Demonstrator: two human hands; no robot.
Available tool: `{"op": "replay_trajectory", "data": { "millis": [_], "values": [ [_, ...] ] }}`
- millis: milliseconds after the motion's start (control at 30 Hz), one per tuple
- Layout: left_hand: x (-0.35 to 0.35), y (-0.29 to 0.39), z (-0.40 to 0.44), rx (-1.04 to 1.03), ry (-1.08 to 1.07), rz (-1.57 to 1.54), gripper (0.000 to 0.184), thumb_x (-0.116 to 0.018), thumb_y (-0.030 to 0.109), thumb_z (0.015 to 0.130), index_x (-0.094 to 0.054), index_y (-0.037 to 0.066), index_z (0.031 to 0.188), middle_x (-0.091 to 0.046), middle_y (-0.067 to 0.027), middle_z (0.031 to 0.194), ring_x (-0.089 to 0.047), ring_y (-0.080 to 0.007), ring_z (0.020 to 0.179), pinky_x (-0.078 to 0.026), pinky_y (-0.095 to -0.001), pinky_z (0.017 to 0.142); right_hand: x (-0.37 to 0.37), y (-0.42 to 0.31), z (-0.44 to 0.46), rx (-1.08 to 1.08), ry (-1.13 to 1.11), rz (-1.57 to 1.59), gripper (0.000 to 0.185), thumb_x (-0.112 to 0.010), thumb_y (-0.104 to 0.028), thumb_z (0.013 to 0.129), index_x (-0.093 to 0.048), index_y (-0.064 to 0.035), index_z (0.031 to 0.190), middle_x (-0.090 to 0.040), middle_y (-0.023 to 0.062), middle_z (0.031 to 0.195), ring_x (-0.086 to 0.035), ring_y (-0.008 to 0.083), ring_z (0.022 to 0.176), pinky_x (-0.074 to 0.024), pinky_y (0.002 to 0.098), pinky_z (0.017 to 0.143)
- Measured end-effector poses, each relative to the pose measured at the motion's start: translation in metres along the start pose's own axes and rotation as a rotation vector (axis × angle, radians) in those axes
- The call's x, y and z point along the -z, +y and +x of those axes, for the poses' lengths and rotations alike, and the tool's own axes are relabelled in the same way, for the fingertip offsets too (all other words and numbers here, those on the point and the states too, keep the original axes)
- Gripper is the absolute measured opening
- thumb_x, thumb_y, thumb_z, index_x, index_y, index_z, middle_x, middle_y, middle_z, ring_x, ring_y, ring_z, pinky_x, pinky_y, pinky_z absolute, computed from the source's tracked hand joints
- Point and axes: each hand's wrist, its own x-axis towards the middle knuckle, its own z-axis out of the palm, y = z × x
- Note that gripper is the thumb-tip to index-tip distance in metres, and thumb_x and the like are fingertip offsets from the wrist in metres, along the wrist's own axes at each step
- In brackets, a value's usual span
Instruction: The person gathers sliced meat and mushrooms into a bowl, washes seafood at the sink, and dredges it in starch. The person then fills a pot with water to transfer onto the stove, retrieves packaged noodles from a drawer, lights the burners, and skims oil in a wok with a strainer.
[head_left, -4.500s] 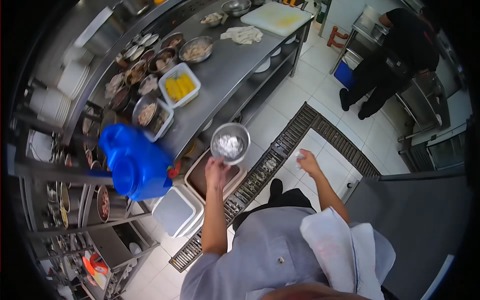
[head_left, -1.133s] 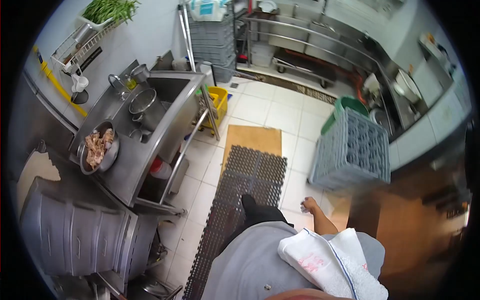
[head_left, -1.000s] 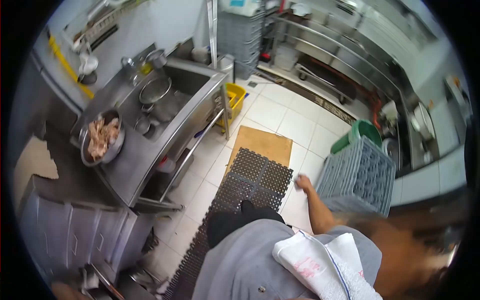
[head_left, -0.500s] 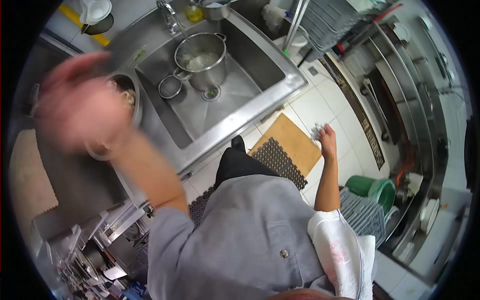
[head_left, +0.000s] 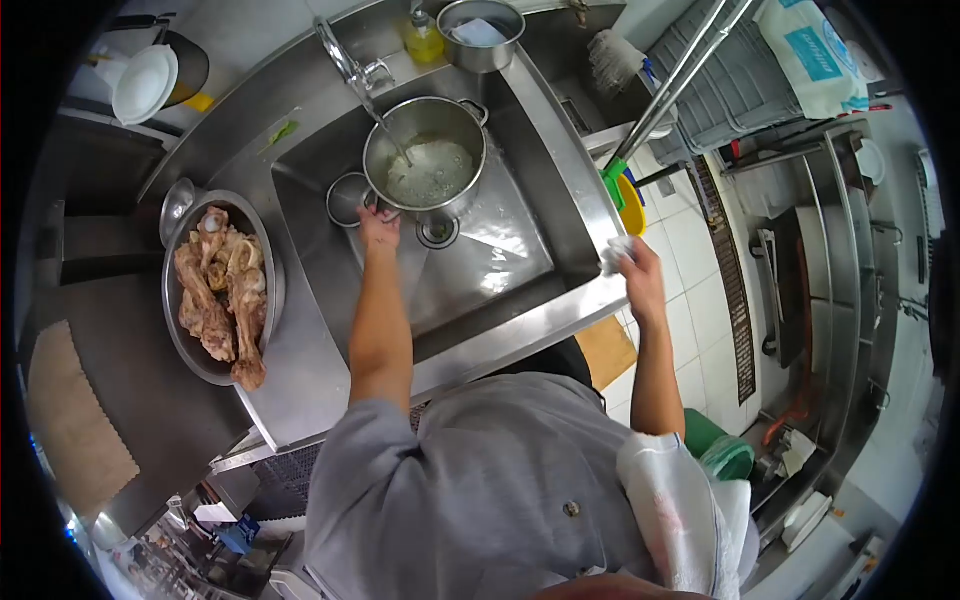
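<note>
Inside the sink basin stands a metal pot (head_left: 468, 200) with water in it, under the stream from the tap (head_left: 345, 60). My left hand (head_left: 380, 228) reaches into the basin, its fingers closed around the pot's near side handle. Beside that hand, a small round strainer (head_left: 347, 200) leans by the basin's left wall. Over the sink's right front edge, my right hand (head_left: 645, 275) is closed on a crumpled whitish-silver wad (head_left: 615, 255); its exact kind is unclear. A white towel (head_left: 680, 500) hangs over my right forearm.
An oval metal bowl of meaty bones (head_left: 222, 285) sits on the left counter. Behind the sink are a yellow soap bottle (head_left: 424, 42) and another metal pot (head_left: 483, 50). Long poles (head_left: 675, 85) with a green end stand at the right, near metal shelving (head_left: 825, 230).
My left hand has come from over the bowl on the left to the pot's handle. My right hand, still holding the wad, is now nearer the sink edge. The view has shifted.
</note>
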Motion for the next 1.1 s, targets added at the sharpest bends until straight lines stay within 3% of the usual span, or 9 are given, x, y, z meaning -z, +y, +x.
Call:
{"op": "replay_trajectory", "data": {
  "millis": [167, 267, 433, 600, 667, 700, 767, 900, 1100],
  "values": [
    [0.016, -0.022, -0.053, -0.014, 0.173, 0.063, 0.031, -0.041, 0.051, 0.092, -0.049, 0.021, 0.089, -0.039, 0.003, 0.06, -0.041, -0.0124, 0.055, -0.036, -0.0316, 0.057, -0.093, 0.002, 0.133, 0.217, -0.243, -0.185, 0.02, -0.055, -0.005, 0.078, -0.059, -0.0002, 0.097, -0.063, 0.0069, 0.083, -0.059, 0.0151, 0.072, -0.0469, 0.0298, 0.064],
    [0.036, -0.03, -0.079, -0.033, 0.163, 0.113, 0.036, -0.04, 0.056, 0.09, -0.049, 0.022, 0.089, -0.04, 0.0036, 0.06, -0.041, -0.0129, 0.054, -0.039, -0.0361, 0.053, -0.15, 0.046, 0.22, 0.035, -0.407, -0.092, 0.02, -0.057, -0.007, 0.078, -0.06, -0.0001, 0.097, -0.064, 0.0086, 0.081, -0.06, 0.019, 0.066, -0.0479, 0.0322, 0.061],
    [0.067, -0.034, -0.131, -0.025, 0.32, 0.134, 0.035, -0.04, 0.053, 0.092, -0.052, 0.02, 0.094, -0.042, 0.0036, 0.059, -0.041, -0.0126, 0.052, -0.034, -0.0325, 0.049, -0.215, 0.081, 0.28, -0.377, -0.155, 0.091, 0.028, -0.055, -0.005, 0.077, -0.059, 0.0013, 0.104, -0.064, 0.0123, 0.084, -0.06, 0.0208, 0.068, -0.0484, 0.0352, 0.057],
    [0.111, -0.026, -0.151, -0.008, 0.442, 0.094, 0.04, -0.042, 0.042, 0.094, -0.053, 0.007, 0.111, -0.055, -0.0022, 0.073, -0.049, -0.0142, 0.059, -0.04, -0.0294, 0.048, -0.287, 0.138, 0.307, -0.414, -0.374, -0.003, 0.036, -0.059, -0.006, 0.075, -0.057, 0.0048, 0.109, -0.061, 0.012, 0.088, -0.059, 0.0219, 0.066, -0.0496, 0.0329, 0.054],
    [0.094, -0.012, -0.165, -0.16, 0.589, 0.153, 0.041, -0.047, 0.034, 0.094, -0.051, -0.002, 0.113, -0.061, -0.0099, 0.092, -0.059, -0.0207, 0.074, -0.048, -0.034, 0.06, -0.319, 0.165, 0.316, -0.21, -0.592, -0.121, 0.032, -0.058, -0.005, 0.074, -0.058, 0.0054, 0.105, -0.062, 0.0134, 0.087, -0.06, 0.0226, 0.069, -0.0511, 0.0316, 0.057],
    [0.088, 0.001, -0.178, -0.151, 0.609, 0.367, 0.045, -0.051, 0.029, 0.093, -0.045, -0.007, 0.12, -0.057, -0.0164, 0.111, -0.057, -0.0256, 0.097, -0.046, -0.0359, 0.082, -0.33, 0.168, 0.312, -0.142, -0.666, -0.159, 0.03, -0.058, -0.004, 0.074, -0.058, 0.0056, 0.103, -0.062, 0.0138, 0.087, -0.061, 0.0229, 0.069, -0.0516, 0.0312, 0.058],
    [0.082, 0.014, -0.185, -0.25, 0.603, 0.469, 0.047, -0.051, 0.029, 0.092, -0.045, -0.007, 0.121, -0.056, -0.0177, 0.114, -0.055, -0.0264, 0.101, -0.043, -0.0366, 0.086, -0.338, 0.126, 0.306, -0.411, -1.089, -0.11, 0.026, -0.058, -0.001, 0.073, -0.059, 0.006, 0.098, -0.062, 0.0136, 0.082, -0.062, 0.0234, 0.071, -0.0527, 0.0317, 0.06],
    [0.071, 0.03, -0.197, -0.38, 0.615, 0.581, 0.049, -0.056, 0.025, 0.089, -0.044, -0.008, 0.123, -0.053, -0.0199, 0.119, -0.05, -0.0249, 0.11, -0.036, -0.0338, 0.095, -0.359, 0.09, 0.286, -0.421, -0.835, 0.149, 0.01, -0.06, -0.004, 0.074, -0.062, 0.0036, 0.081, -0.06, 0.0135, 0.071, -0.06, 0.0215, 0.061, -0.0526, 0.0316, 0.058],
    [0.084, 0.021, -0.188, -0.57, 0.645, 0.811, 0.04, -0.058, 0.019, 0.088, -0.048, -0.008, 0.115, -0.054, -0.0191, 0.114, -0.052, -0.0248, 0.106, -0.04, -0.0342, 0.09, -0.366, 0.057, 0.282, -0.25, -0.615, -0.132, 0.01, -0.057, -0.011, 0.08, -0.059, -0.0008, 0.082, -0.053, 0.0068, 0.062, -0.046, 0.0159, 0.046, -0.0374, 0.0306, 0.038]
  ]
}}
